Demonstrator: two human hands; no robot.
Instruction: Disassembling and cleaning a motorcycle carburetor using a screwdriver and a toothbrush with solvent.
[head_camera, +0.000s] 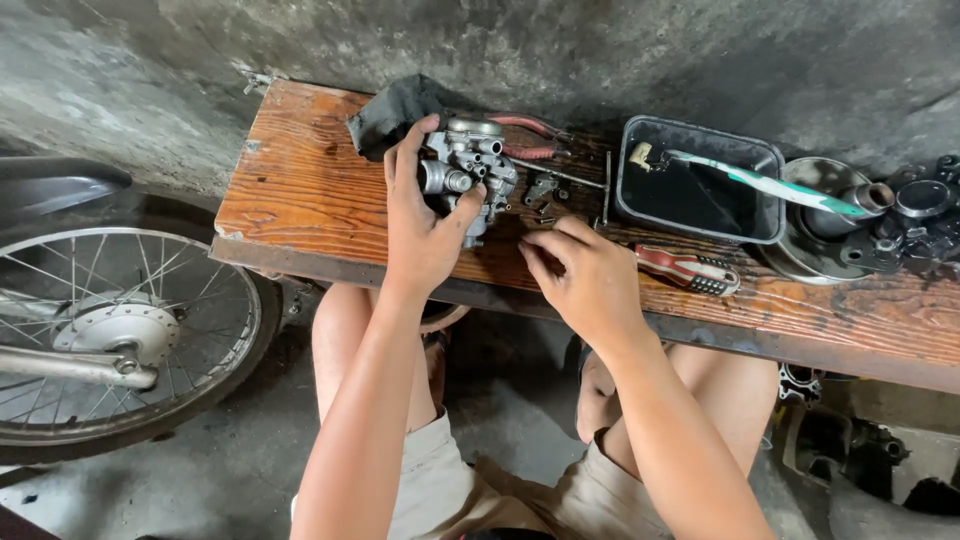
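Metal carburetor (468, 165) half hidden by left hand (420, 225).

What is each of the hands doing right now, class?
Left hand: closed around the metal carburetor.
Right hand: holds nothing visible, fingertips on the wooden bench by small parts.

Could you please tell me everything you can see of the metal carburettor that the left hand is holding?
The grey cast-metal carburettor is a compact, knobbly block with short round ports and small brass-coloured fittings, dull and somewhat grimy. The left hand grips it from the left, fingers over its top and thumb against its lower right side. It is held at the worn wooden bench; whether it rests on the wood cannot be told.
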